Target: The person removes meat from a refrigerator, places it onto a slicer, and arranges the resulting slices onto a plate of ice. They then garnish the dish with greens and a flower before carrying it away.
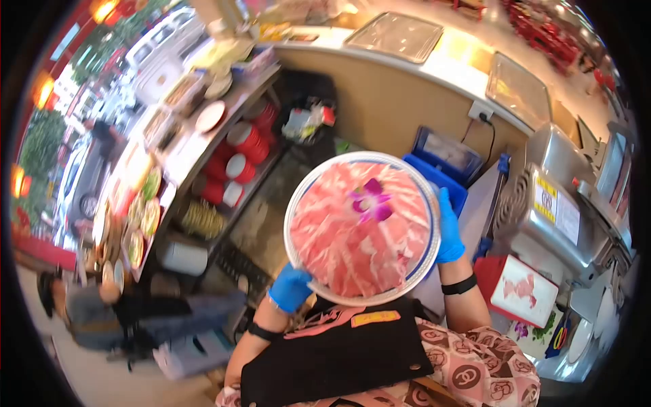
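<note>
A round white plate (pixel 296 261) with a blue ring near its rim is held up in front of my apron. Thin slices of raw pink meat (pixel 332 230) cover it, and a purple orchid flower (pixel 372 201) lies on top. My left hand (pixel 290 287), in a blue glove, grips the lower left edge of the plate. My right hand (pixel 448 229), gloved in blue too, holds the right edge. Both hands are closed on the rim, with some fingers hidden beneath the plate.
At right stands a metal slicing machine (pixel 549 197), with a red-edged white board (pixel 525 292) bearing meat beside it. A blue bin (pixel 441 180) sits behind the plate. On the left, a counter (pixel 186 152) holds food dishes; a person (pixel 88 308) stands near it.
</note>
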A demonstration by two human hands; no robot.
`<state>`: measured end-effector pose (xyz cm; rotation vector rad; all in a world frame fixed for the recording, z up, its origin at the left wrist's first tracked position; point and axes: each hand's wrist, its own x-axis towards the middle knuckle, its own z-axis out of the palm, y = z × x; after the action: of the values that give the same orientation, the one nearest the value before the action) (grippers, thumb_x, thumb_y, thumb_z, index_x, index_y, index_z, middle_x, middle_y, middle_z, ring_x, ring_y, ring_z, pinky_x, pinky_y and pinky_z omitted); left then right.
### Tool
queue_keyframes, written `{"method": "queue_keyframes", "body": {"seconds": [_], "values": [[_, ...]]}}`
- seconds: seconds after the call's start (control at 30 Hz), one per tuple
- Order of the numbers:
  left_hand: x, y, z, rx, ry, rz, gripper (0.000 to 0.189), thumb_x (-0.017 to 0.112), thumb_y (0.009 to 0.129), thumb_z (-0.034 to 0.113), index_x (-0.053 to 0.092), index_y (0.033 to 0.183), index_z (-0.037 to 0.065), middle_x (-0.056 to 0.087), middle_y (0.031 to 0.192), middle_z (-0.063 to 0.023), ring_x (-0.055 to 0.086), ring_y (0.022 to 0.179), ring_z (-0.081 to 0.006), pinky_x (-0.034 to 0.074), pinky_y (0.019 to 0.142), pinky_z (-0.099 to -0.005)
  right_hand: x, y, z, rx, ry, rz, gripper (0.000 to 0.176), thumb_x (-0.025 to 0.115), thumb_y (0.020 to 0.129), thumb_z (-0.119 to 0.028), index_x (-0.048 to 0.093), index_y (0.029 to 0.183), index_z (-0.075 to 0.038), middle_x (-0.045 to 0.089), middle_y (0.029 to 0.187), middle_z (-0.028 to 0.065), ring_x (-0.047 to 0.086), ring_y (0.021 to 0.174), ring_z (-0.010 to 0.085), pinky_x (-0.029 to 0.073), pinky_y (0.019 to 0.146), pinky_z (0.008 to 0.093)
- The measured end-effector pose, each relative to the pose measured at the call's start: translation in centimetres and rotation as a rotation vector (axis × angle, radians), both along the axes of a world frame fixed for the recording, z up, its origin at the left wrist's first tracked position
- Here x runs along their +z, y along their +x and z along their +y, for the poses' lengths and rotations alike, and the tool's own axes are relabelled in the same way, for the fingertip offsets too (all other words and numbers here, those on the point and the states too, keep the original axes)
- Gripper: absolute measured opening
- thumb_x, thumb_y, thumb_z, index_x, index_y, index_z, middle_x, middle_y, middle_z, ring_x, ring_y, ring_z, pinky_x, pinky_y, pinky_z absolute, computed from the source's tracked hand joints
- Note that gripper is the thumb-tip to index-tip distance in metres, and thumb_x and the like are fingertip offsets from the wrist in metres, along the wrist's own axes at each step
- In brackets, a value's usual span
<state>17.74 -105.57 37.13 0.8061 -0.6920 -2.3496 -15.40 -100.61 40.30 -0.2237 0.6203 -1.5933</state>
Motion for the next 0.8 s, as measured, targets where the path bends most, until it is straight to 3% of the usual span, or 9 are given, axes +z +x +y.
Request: {"method": "queue_keyframes", "body": {"seconds": [0.07, 0.1, 0.23, 0.37, 0.5, 0.57, 0.63, 0.7, 0.8], "values": [[0.8, -1.2, -5.0, -0.019, 0.009, 0.08, 0.075, 0.049, 0.064, -0.003, 0.034, 0.138, 0.0, 0.049, 0.132, -0.0163, 0.049, 0.121, -0.0321, 0.039, 0.103, -0.0443, -1.3, -0.6, -5.7, -0.099, -0.016, 0.153, 0.053, 0.042, 0.097, -0.043, 0.046, 0.132, -0.003, 0.054, 0.128, 0.0136, 0.055, 0.114, 0.0242, 0.043, 0.1, 0.0387], [1.0, -1.9, -7.4, -0.004, 0.015, 0.125, 0.076, 0.048, 0.063, -0.004, 0.034, 0.138, 0.0, 0.049, 0.133, -0.0163, 0.048, 0.122, -0.0326, 0.038, 0.104, -0.0447, 0.0, -0.1, -8.3, -0.084, -0.147, 0.174, 0.05, 0.04, 0.098, -0.04, 0.046, 0.132, -0.004, 0.054, 0.129, 0.0127, 0.055, 0.113, 0.0226, 0.044, 0.099, 0.0374], [0.0, -2.7, -19.0, -0.131, -0.005, 0.077, 0.079, 0.047, 0.061, -0.004, 0.032, 0.139, 0.001, 0.047, 0.135, -0.0161, 0.046, 0.123, -0.033, 0.036, 0.106, -0.0448, -0.2, -0.8, -16.9, -0.089, -0.177, 0.058, 0.052, 0.038, 0.099, -0.041, 0.043, 0.134, -0.003, 0.052, 0.132, 0.0112, 0.052, 0.117, 0.0222, 0.04, 0.102, 0.0371], [1.4, -5.0, -30.7, -0.183, 0.027, 0.099, 0.085, 0.05, 0.059, -0.006, 0.028, 0.141, 0.002, 0.045, 0.136, -0.0151, 0.047, 0.123, -0.0311, 0.042, 0.1, -0.0409, 0.9, -2.4, -25.6, -0.214, -0.224, 0.099, 0.055, 0.034, 0.099, -0.043, 0.041, 0.135, -0.002, 0.05, 0.134, 0.013, 0.049, 0.12, 0.0227, 0.037, 0.105, 0.0372], [3.6, -10.7, -39.8, -0.272, 0.048, 0.099, 0.086, 0.051, 0.059, -0.005, 0.027, 0.141, 0.003, 0.044, 0.137, -0.0159, 0.045, 0.124, -0.0317, 0.04, 0.103, -0.042, -1.0, -7.1, -31.8, -0.363, -0.192, 0.187, 0.057, 0.034, 0.099, -0.043, 0.04, 0.136, -0.001, 0.048, 0.135, 0.0132, 0.049, 0.121, 0.0222, 0.037, 0.105, 0.0375], [3.3, -14.8, -44.3, -0.258, 0.039, 0.232, 0.085, 0.051, 0.06, -0.005, 0.027, 0.141, 0.003, 0.045, 0.137, -0.0157, 0.045, 0.124, -0.0322, 0.038, 0.105, -0.0435, -1.1, -10.3, -34.6, -0.425, -0.239, 0.234, 0.057, 0.034, 0.099, -0.043, 0.039, 0.136, 0.0, 0.049, 0.135, 0.013, 0.048, 0.122, 0.0217, 0.036, 0.105, 0.0378], [2.5, -18.6, -47.5, -0.28, 0.061, 0.231, 0.085, 0.052, 0.061, -0.005, 0.027, 0.142, 0.004, 0.045, 0.137, -0.015, 0.044, 0.125, -0.0325, 0.036, 0.106, -0.045, -2.8, -14.3, -35.7, -0.47, -0.219, 0.284, 0.054, 0.035, 0.099, -0.042, 0.045, 0.133, 0.0, 0.051, 0.133, 0.0122, 0.048, 0.122, 0.0217, 0.036, 0.105, 0.0367], [2.0, -23.1, -51.6, -0.28, 0.082, 0.24, 0.083, 0.052, 0.062, -0.005, 0.028, 0.141, 0.004, 0.046, 0.135, -0.0145, 0.046, 0.123, -0.0325, 0.039, 0.104, -0.0453, -4.0, -19.0, -37.9, -0.671, 0.143, 0.959, 0.047, 0.04, 0.099, -0.037, 0.052, 0.128, -0.002, 0.053, 0.131, 0.012, 0.048, 0.123, 0.0226, 0.034, 0.105, 0.0351], [0.2, -30.5, -58.5, -0.303, 0.051, 0.267, 0.082, 0.054, 0.062, -0.006, 0.03, 0.14, 0.004, 0.05, 0.131, -0.0138, 0.052, 0.116, -0.0318, 0.046, 0.097, -0.0448, -8.1, -28.4, -42.2, -0.892, 0.319, 1.492, 0.035, 0.055, 0.091, -0.019, 0.056, 0.122, -0.003, 0.052, 0.131, 0.0168, 0.046, 0.125, 0.0278, 0.033, 0.106, 0.0363]]}}
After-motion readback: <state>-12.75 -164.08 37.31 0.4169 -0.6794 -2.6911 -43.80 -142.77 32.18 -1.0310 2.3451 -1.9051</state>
